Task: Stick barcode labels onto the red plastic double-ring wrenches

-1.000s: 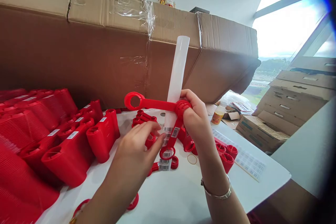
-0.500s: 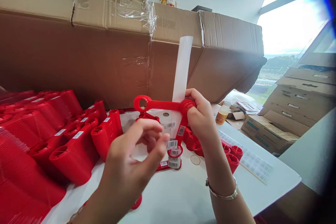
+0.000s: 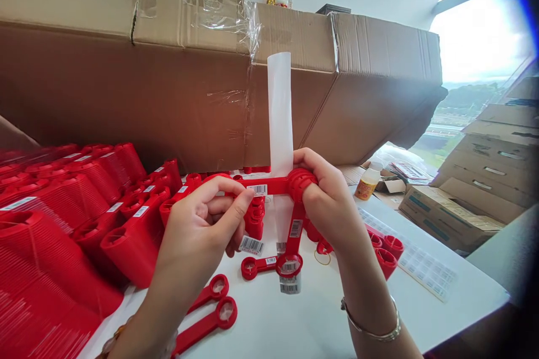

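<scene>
My right hand [image 3: 327,202] is closed round the ribbed hub of a red plastic tool [image 3: 275,186] with two ring-ended arms, together with a long white label backing strip [image 3: 281,112] that stands upright. My left hand [image 3: 206,230] pinches the tool's horizontal arm, thumb and forefinger pressed on it next to a barcode label [image 3: 257,189]. The other arm hangs down, bears a second barcode label [image 3: 296,228], and ends in a ring just above the white table [image 3: 295,320].
Rows of red ribbed plastic holders [image 3: 71,219] fill the left. Loose red ring tools [image 3: 210,314] and a loose barcode sticker [image 3: 251,245] lie below my hands. A label sheet [image 3: 415,261], small bottle [image 3: 367,181], and cardboard boxes [image 3: 475,196] are to the right; large cartons [image 3: 168,78] stand behind.
My left hand picked a barcode label off the strip, carried it up and pressed it onto the tool's horizontal arm. The view shifted slightly left.
</scene>
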Action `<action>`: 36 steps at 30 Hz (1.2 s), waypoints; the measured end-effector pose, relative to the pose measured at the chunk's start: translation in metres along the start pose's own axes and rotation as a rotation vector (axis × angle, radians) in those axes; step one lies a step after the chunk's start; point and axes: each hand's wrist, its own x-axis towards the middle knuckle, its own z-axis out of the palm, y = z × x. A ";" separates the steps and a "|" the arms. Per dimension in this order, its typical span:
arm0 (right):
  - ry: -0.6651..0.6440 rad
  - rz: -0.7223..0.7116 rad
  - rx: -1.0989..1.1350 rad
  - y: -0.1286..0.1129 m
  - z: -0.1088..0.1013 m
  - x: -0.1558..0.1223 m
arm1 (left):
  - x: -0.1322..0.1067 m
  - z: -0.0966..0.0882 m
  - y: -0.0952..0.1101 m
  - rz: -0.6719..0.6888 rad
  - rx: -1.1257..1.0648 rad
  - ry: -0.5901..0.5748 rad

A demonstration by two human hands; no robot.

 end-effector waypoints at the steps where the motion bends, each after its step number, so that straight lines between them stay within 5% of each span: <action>1: 0.001 -0.001 0.003 0.000 0.000 -0.001 | 0.000 0.000 0.000 0.004 0.000 0.004; 17: -0.006 -0.006 0.010 -0.002 0.002 -0.003 | -0.001 0.005 0.001 0.026 0.031 0.067; 26: 0.006 -0.023 -0.047 0.009 0.009 0.004 | 0.017 0.004 -0.020 -0.002 0.180 0.250; 29: 0.019 0.002 -0.029 0.019 0.009 0.012 | 0.017 0.002 -0.021 0.243 0.114 0.356; 33: -0.028 0.075 0.075 0.024 0.010 0.018 | 0.016 0.002 -0.021 0.956 0.255 0.675; 36: -0.043 0.104 0.130 0.019 0.011 0.015 | 0.020 0.003 -0.028 1.084 0.555 0.673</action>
